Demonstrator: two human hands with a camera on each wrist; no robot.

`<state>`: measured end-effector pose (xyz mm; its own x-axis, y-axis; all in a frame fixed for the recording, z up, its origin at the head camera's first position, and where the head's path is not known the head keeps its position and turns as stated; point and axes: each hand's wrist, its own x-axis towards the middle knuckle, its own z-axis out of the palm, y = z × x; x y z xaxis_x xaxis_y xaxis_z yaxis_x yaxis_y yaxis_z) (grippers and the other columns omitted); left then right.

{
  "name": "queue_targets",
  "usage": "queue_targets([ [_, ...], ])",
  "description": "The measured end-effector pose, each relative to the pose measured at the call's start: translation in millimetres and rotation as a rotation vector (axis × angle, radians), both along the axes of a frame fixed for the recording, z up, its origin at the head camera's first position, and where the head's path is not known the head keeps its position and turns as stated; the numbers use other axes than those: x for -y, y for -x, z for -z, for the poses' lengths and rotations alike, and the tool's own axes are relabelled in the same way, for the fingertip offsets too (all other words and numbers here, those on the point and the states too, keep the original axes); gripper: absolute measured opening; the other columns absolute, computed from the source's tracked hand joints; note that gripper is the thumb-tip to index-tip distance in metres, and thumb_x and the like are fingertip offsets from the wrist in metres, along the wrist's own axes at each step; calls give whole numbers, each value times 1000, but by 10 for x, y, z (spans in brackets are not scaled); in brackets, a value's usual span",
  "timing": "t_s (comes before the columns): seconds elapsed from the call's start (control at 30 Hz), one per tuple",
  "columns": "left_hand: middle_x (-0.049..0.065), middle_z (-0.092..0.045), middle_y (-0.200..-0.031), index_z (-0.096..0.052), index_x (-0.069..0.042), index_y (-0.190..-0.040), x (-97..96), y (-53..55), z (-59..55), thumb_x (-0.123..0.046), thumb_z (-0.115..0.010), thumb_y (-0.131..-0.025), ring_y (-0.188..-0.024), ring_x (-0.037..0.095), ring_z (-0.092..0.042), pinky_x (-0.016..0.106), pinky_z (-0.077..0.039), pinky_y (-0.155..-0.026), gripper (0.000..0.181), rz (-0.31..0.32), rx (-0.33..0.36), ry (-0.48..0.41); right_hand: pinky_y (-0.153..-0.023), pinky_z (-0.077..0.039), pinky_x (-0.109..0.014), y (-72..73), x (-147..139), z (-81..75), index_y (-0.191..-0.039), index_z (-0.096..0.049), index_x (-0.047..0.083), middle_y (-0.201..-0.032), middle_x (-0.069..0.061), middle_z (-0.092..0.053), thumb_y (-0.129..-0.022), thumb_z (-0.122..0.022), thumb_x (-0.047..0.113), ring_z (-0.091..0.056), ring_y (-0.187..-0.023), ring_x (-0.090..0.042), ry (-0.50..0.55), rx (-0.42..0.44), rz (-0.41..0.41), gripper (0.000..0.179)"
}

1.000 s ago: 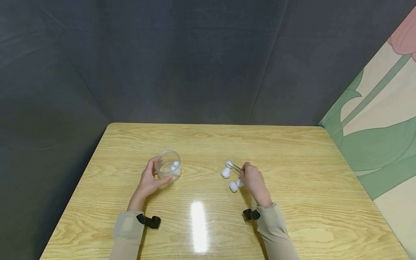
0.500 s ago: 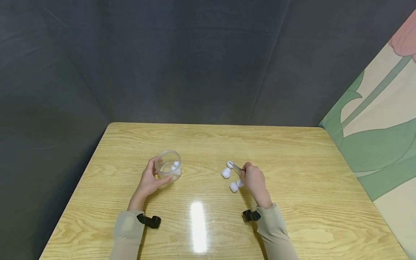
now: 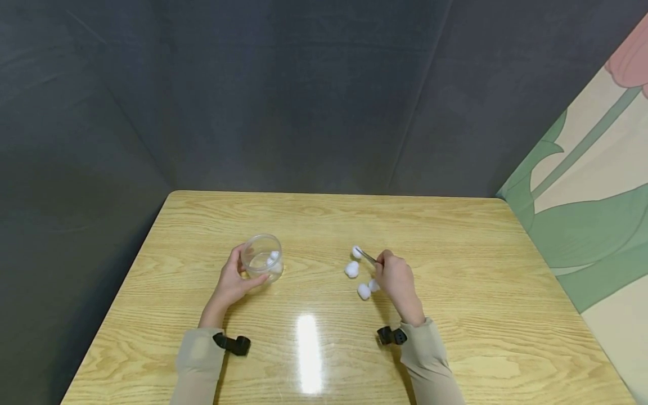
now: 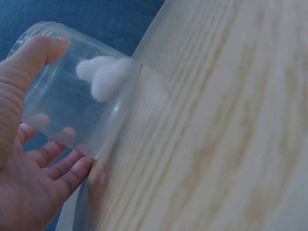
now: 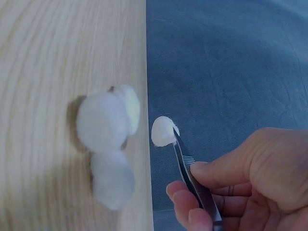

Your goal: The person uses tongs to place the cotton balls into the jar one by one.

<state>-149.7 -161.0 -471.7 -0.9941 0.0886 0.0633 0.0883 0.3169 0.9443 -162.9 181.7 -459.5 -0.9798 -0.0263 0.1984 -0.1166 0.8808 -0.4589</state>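
Observation:
My left hand (image 3: 234,283) grips a clear plastic jar (image 3: 260,253) around its side, thumb on the near side and fingers on the far side. White cotton balls (image 4: 107,77) lie together at the jar's bottom in the left wrist view. My right hand (image 3: 396,280) pinches metal tweezers (image 5: 192,180) between thumb and fingers. At the tweezers' tips is one cotton ball (image 5: 163,131), raised above the table in the right wrist view. Close by on the table lie three more cotton balls, one (image 3: 351,269) just below the tips and a touching pair (image 3: 364,291) nearer me.
The wood-grain table (image 3: 455,247) meets a dark cloth (image 3: 304,101) at its far edge. A floral-patterned surface (image 3: 597,225) lies along the right. Black wrist cameras (image 3: 238,345) sit at both sleeves.
The tweezers have closed on the farthest cotton ball and lifted it slightly away from its neighbour. My left hand and the jar stay where they were.

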Motion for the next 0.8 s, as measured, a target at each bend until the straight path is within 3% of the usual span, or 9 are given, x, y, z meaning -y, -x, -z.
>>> queue_targets([
  [0.8, 30, -38, -135, -29, 5, -139, 2, 6, -6, 1, -76, -74, -122, 45, -39, 55, -34, -99, 81, 3, 18, 3, -45, -41, -33, -41, 88, -143, -78, -56, -1, -63, -11, -58, -85, -62, 0, -49, -49, -20, 37, -26, -31, 8],
])
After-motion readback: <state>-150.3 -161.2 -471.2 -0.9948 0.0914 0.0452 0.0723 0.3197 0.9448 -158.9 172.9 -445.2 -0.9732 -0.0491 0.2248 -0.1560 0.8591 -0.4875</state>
